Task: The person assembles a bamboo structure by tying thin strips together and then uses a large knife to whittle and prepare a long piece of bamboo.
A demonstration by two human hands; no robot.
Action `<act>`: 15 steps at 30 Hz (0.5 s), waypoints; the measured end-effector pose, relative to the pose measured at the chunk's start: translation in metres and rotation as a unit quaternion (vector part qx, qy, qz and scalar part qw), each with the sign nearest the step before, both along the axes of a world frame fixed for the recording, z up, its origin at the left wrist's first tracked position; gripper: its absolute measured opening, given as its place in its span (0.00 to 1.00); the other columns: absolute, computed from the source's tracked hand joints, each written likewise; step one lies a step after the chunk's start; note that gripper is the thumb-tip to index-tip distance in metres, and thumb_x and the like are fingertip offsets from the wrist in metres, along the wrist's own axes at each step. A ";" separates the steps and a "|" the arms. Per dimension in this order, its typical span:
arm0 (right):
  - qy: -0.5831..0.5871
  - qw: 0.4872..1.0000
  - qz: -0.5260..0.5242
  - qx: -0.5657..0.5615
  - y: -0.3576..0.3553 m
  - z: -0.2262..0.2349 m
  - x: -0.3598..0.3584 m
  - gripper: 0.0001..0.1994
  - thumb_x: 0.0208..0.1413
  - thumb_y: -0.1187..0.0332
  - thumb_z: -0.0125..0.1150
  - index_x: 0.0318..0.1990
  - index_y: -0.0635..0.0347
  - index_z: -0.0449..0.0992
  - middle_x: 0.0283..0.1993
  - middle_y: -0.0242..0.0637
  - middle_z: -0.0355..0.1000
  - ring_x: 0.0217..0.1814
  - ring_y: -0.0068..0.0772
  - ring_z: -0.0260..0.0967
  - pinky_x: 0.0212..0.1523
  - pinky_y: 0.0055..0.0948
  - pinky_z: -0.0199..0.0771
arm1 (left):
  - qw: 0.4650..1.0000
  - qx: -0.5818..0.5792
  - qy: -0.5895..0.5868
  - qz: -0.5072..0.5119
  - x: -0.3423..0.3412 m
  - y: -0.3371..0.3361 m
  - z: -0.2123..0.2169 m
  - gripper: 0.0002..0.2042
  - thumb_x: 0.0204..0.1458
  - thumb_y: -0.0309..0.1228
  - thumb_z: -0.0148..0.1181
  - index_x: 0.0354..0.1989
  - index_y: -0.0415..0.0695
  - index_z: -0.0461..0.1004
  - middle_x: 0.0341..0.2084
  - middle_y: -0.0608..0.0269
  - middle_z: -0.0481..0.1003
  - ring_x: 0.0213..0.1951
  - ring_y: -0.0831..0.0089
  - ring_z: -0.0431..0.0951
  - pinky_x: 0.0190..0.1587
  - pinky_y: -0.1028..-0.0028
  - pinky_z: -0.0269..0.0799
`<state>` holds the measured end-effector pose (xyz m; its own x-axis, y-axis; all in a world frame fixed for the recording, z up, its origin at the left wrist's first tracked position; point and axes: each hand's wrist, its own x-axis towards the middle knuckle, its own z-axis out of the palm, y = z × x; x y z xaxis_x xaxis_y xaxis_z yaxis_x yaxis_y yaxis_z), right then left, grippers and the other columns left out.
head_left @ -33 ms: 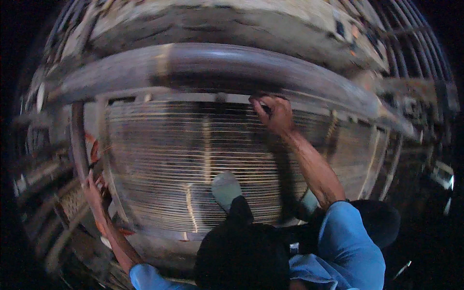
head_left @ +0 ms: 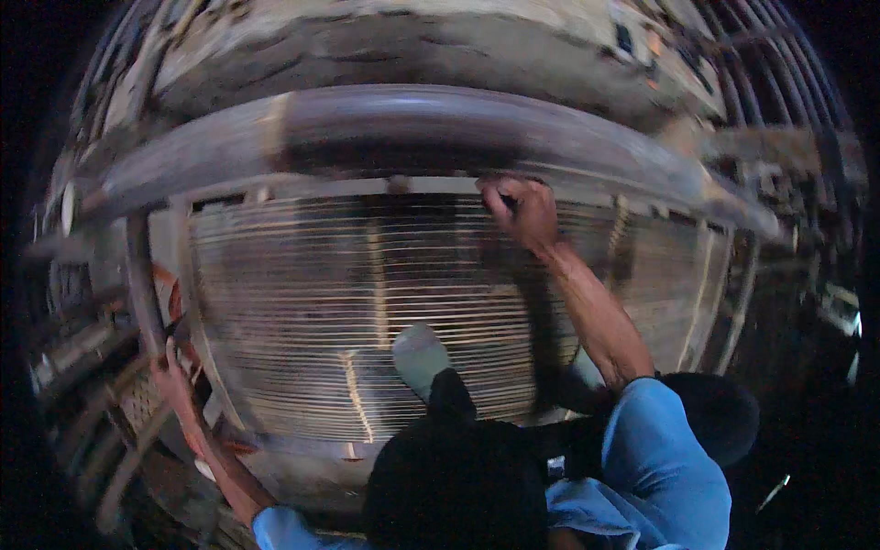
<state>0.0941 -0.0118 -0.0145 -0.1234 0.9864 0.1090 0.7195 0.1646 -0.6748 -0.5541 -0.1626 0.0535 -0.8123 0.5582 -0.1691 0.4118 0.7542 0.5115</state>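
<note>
A wide panel of thin, light slats (head_left: 284, 321) lies in front of me, with twine-like bindings running across it. Beyond its far edge a thick, smooth round pole (head_left: 403, 115) stretches from side to side. My right hand (head_left: 530, 209) is closed at that far edge, just below the pole; its fingers are curled, and what they pinch is too small and blurred to name. On the left, my left hand (head_left: 170, 371) is closed around the lower part of a dark upright pole (head_left: 140, 266) beside the panel.
My grey-soled foot (head_left: 422, 357) is over the middle of the slats. Orange strips or cord (head_left: 170, 289) hang by the left pole. A rough pale ledge (head_left: 367, 46) lies beyond the round pole, with vertical bars (head_left: 761, 73) at the far right.
The surroundings have slid slightly left in the picture. Both hands keep much the same grip and place.
</note>
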 end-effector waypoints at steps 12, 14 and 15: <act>-0.089 0.989 -0.070 -0.095 -0.015 -0.022 0.120 0.25 0.54 0.37 0.58 0.38 0.47 0.86 0.39 0.41 0.81 0.48 0.48 0.77 0.51 0.39 0.74 | 0.841 0.110 0.119 -0.516 0.429 0.118 -0.056 0.15 0.42 0.40 0.70 0.17 0.44 0.73 0.19 0.57 0.75 0.24 0.57 0.74 0.31 0.59 0.69; -0.120 0.988 -0.080 -0.061 -0.023 -0.035 0.135 0.23 0.53 0.39 0.61 0.39 0.47 0.86 0.38 0.40 0.81 0.47 0.47 0.77 0.52 0.39 0.72 | 0.807 0.087 0.160 -0.562 0.485 0.125 -0.079 0.17 0.43 0.45 0.68 0.19 0.44 0.74 0.21 0.56 0.75 0.26 0.55 0.75 0.33 0.59 0.70; -0.109 0.985 -0.113 -0.071 -0.025 -0.052 0.140 0.22 0.52 0.40 0.62 0.37 0.47 0.86 0.38 0.39 0.81 0.47 0.47 0.77 0.54 0.41 0.71 | 0.787 0.100 0.220 -0.568 0.512 0.128 -0.082 0.19 0.44 0.48 0.67 0.20 0.44 0.74 0.22 0.55 0.75 0.28 0.53 0.75 0.33 0.58 0.70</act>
<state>0.2338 -0.0365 -0.0662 0.0951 0.9948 -0.0374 0.8568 -0.1009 -0.5057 -0.0422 -0.0346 -0.0280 0.2749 0.9458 0.1728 0.9323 -0.3062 0.1926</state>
